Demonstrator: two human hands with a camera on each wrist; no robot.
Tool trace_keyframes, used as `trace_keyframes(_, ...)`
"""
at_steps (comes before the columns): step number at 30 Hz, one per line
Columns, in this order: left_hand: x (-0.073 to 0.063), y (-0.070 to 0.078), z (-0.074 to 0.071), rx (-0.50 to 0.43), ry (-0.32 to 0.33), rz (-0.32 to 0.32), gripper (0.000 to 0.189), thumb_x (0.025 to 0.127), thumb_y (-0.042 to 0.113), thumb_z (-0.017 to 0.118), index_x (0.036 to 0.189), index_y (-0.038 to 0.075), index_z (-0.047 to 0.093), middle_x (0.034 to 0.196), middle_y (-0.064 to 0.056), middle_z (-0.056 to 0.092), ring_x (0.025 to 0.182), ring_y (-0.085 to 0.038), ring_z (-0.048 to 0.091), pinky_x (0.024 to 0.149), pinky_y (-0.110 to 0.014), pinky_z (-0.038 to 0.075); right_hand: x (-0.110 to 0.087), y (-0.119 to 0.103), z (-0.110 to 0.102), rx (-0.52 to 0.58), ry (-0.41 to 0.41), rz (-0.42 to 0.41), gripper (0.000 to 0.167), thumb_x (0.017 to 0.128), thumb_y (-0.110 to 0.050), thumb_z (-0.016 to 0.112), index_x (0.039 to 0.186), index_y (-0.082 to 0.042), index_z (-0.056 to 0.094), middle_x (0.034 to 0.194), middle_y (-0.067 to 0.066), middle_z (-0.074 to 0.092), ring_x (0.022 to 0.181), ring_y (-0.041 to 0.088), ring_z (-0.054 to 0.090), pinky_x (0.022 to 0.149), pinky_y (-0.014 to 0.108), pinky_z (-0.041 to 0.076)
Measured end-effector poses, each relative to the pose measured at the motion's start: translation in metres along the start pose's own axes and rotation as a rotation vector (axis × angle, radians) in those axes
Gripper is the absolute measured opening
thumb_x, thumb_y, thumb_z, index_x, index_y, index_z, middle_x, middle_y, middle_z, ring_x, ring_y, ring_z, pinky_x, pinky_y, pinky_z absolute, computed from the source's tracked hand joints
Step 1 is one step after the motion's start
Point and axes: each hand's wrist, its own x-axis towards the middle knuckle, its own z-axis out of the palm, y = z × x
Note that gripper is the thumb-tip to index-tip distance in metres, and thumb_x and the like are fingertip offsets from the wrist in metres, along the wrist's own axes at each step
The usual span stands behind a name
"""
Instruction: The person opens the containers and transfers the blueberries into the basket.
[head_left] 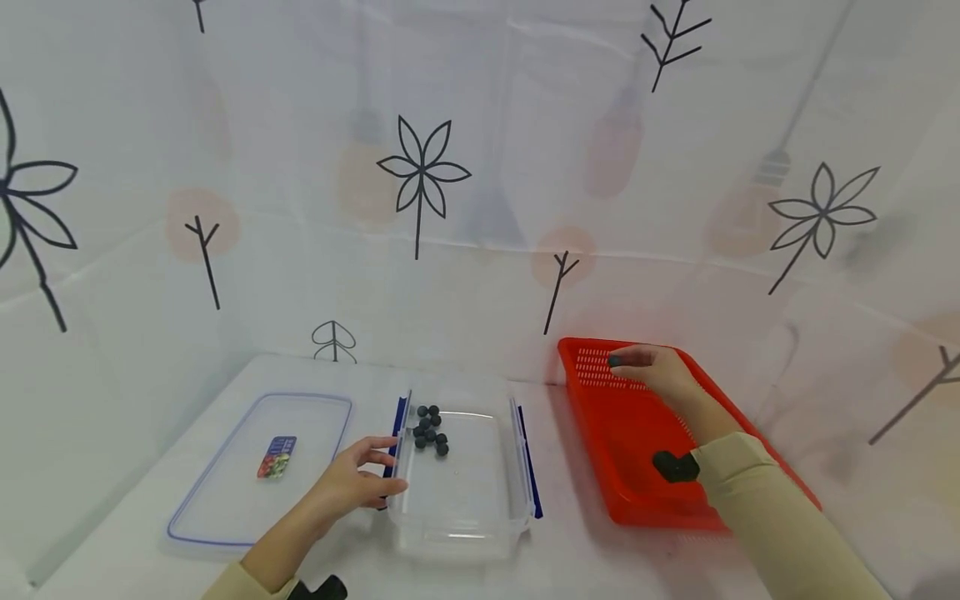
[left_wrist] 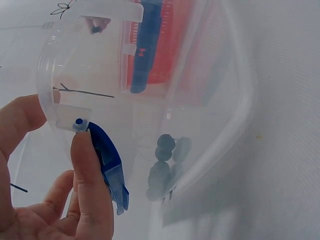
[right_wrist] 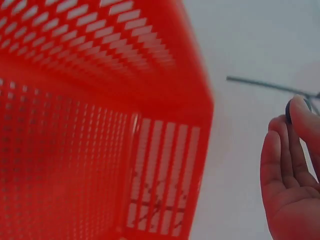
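Note:
A clear plastic food container (head_left: 480, 475) with blue side latches stands in the middle of the head view. Several dark blueberries (head_left: 429, 435) lie bunched at its left side. My left hand (head_left: 360, 475) holds the container's left rim; in the left wrist view its thumb rests by a blue latch (left_wrist: 106, 160). Between thumb and fingertips, my right hand (head_left: 656, 371) pinches one blueberry (head_left: 614, 361). That hand is above the far part of a red plastic basket (head_left: 622, 450). In the right wrist view the blueberry (right_wrist: 289, 112) is partly hidden by the thumb.
A clear lid (head_left: 225, 475) with a blue edge and a colourful label (head_left: 277, 457) lies flat on the white table, left of the container. Behind everything hangs a white curtain (head_left: 480, 300) printed with plants. The basket's slotted walls stand to the right.

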Motion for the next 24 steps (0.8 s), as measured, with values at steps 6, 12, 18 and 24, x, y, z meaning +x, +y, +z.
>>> trace_keyframes(6, -0.001, -0.001, 0.0, -0.001, 0.0, 0.004, 0.069, 0.071, 0.017, 0.081, 0.131, 0.009, 0.049, 0.11, -0.01, 0.054, 0.074, -0.019, 0.06, 0.067, -0.036, 0.056, 0.002, 0.025, -0.014, -0.043, -0.042, 0.003, 0.045, 0.091, -0.02, 0.062, 0.126, 0.006, 0.051, 0.123, 0.024, 0.052, 0.11, 0.038, 0.048, 0.096, 0.054, 0.038)
trace_keyframes(12, 0.0, -0.002, 0.0, 0.003, 0.007, 0.005, 0.067, 0.072, 0.015, 0.08, 0.131, 0.009, 0.049, 0.11, -0.01, 0.054, 0.074, -0.019, 0.059, 0.066, -0.036, 0.056, 0.006, 0.049, -0.018, -0.153, -0.069, 0.046, 0.039, 0.089, -0.016, 0.064, 0.118, 0.008, 0.056, 0.108, 0.02, 0.06, 0.1, 0.036, 0.053, 0.09, 0.053, 0.043)
trace_keyframes(18, 0.001, -0.002, 0.001, -0.001, -0.001, -0.002, 0.068, 0.072, 0.017, 0.081, 0.132, 0.01, 0.049, 0.111, -0.01, 0.055, 0.075, -0.019, 0.059, 0.067, -0.036, 0.056, 0.005, 0.066, -0.018, -0.207, -0.071, 0.128, 0.032, 0.087, -0.009, 0.065, 0.112, 0.01, 0.059, 0.103, 0.021, 0.061, 0.095, 0.038, 0.054, 0.086, 0.054, 0.045)
trace_keyframes(24, 0.001, -0.001, 0.0, -0.008, -0.007, 0.007, 0.069, 0.072, 0.017, 0.081, 0.132, 0.009, 0.048, 0.111, -0.01, 0.054, 0.075, -0.019, 0.058, 0.067, -0.036, 0.056, 0.004, 0.073, -0.017, -0.221, -0.083, 0.121, 0.029, 0.085, -0.005, 0.066, 0.108, 0.012, 0.059, 0.099, 0.022, 0.061, 0.092, 0.036, 0.056, 0.084, 0.053, 0.046)
